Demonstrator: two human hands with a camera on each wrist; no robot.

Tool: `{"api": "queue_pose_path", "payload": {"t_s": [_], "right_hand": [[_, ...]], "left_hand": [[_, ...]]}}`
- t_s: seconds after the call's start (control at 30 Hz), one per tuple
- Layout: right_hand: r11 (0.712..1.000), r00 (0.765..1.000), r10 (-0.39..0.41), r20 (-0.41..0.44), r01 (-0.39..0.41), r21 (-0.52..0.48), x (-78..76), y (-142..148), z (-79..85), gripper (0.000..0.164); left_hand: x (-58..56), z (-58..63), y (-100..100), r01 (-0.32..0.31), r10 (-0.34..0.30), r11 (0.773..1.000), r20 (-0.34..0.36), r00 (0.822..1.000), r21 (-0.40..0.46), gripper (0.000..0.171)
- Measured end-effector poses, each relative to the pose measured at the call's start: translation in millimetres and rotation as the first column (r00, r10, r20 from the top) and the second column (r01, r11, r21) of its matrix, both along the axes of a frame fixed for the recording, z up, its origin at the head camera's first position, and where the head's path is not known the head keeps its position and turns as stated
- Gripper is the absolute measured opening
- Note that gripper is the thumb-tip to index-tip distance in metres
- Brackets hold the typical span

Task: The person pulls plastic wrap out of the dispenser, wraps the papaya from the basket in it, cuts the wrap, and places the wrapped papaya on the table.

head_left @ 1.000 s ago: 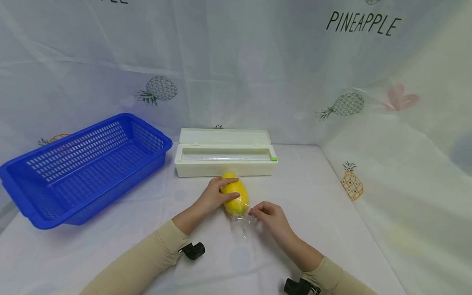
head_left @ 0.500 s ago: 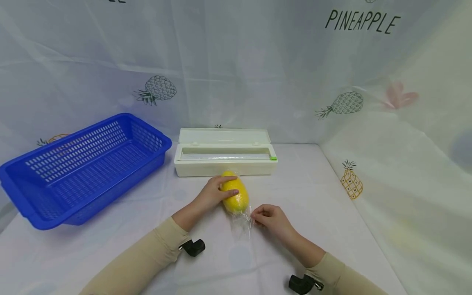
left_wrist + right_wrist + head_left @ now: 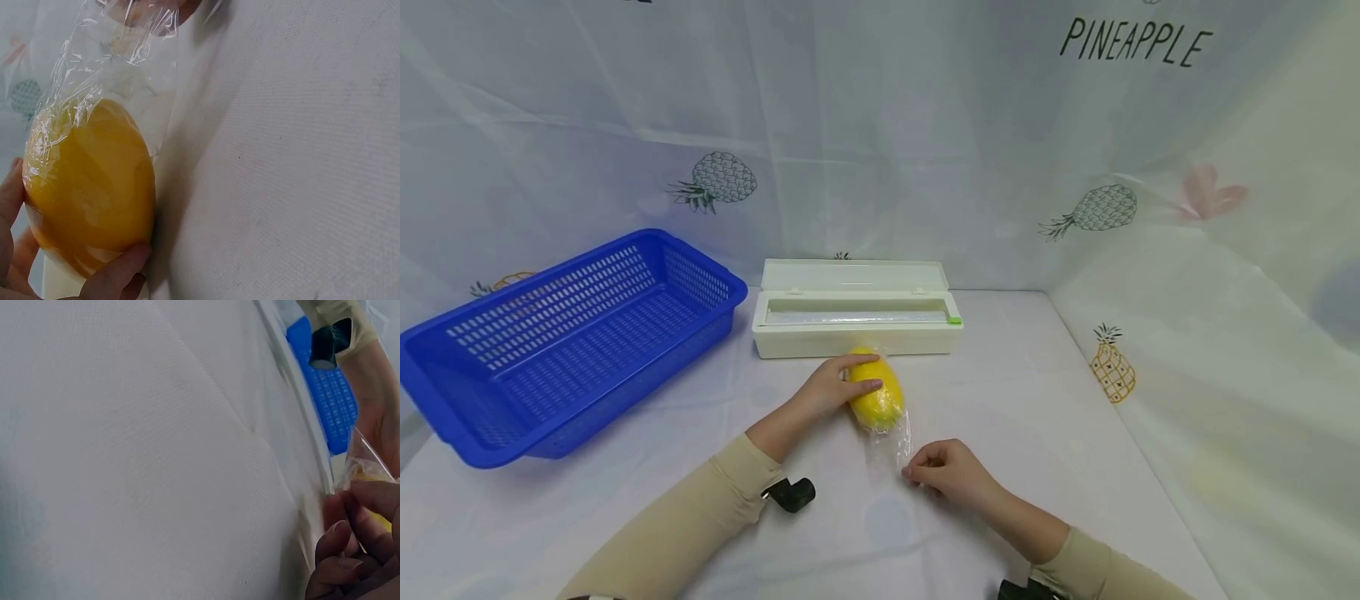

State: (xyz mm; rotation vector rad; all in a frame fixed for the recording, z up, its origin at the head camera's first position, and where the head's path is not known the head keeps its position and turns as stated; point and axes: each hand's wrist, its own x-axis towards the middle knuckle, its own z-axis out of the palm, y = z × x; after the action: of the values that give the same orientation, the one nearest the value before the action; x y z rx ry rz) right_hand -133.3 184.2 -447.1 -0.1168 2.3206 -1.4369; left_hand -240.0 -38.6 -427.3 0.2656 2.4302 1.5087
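Note:
A yellow oval fruit (image 3: 881, 406), wrapped in clear cling film (image 3: 134, 78), lies on the white cloth. My left hand (image 3: 827, 390) grips it from the left, thumb and fingers spread around its sides. At the near end of the fruit a loose tail of film stretches toward me. My right hand (image 3: 955, 475) pinches the edge of that tail between thumb and forefinger, with the other fingers curled in. The fruit's exact kind is hard to tell through the film. Just beyond it stands a white cling film dispenser (image 3: 857, 342), lid raised, a roll inside.
A blue perforated plastic basket (image 3: 647, 379) stands at the left. White patterned cloth (image 3: 1045, 467) covers the table, and a pineapple-print sheet (image 3: 880, 150) hangs behind and to the right.
My right hand has moved toward me, away from the fruit, drawing the film tail out longer and flatter. The left hand stays on the fruit.

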Motion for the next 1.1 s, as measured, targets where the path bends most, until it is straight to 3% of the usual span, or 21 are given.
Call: {"api": "queue_pose_path", "payload": {"t_s": [0.23, 0.5, 0.7, 0.9, 0.97, 1.0, 1.03, 1.1], "right_hand": [[0.998, 0.998, 0.069, -0.009, -0.069, -0.008, -2.3, 10.7, -0.9, 0.009], [0.996, 0.99, -0.074, -0.117, 0.068, -0.052, -4.0, 9.7, 10.1, 0.021], [1.0, 0.983, -0.001, -0.181, -0.001, -0.01, -10.2, 3.9, 14.9, 0.017], [0.999, 0.965, 0.005, -0.263, 0.005, 0.038, -12.2, 10.4, 9.2, 0.009], [1.0, 0.931, 0.012, -0.366, -0.003, 0.026, -11.0, 14.4, 6.7, 0.004], [1.0, 0.897, 0.029, -0.441, -0.026, 0.012, -10.6, 16.4, 5.5, 0.007], [0.998, 0.85, 0.055, -0.524, -0.062, 0.004, -10.5, 18.1, 4.3, 0.012], [0.987, 0.711, 0.129, -0.691, -0.159, 0.021, -12.0, 20.3, 2.5, 0.022]], "left_hand": [[-2.9, -0.5, -1.5, -0.004, 0.003, 1.0, 0.056, 0.998, 0.027, 0.046], [-2.7, 0.8, -2.0, 0.007, -0.011, 0.999, 0.081, 0.997, 0.047, 0.046], [-3.8, 1.3, -2.2, 0.01, -0.013, 0.999, 0.084, 0.996, 0.039, 0.046], [-5.4, 2.1, -2.4, 0.013, -0.021, 0.998, 0.126, 0.992, 0.064, 0.047], [-6.2, 1.9, -2.6, 0.018, -0.027, 0.998, 0.133, 0.991, 0.063, 0.047], [-6.7, 2.0, -2.8, 0.021, -0.029, 0.998, 0.135, 0.99, 0.061, 0.047], [-7.3, 1.9, -3.1, 0.025, -0.033, 0.998, 0.134, 0.99, 0.058, 0.046], [-8.1, 2.5, -4.0, 0.029, -0.036, 0.998, 0.136, 0.99, 0.057, 0.046]]}}
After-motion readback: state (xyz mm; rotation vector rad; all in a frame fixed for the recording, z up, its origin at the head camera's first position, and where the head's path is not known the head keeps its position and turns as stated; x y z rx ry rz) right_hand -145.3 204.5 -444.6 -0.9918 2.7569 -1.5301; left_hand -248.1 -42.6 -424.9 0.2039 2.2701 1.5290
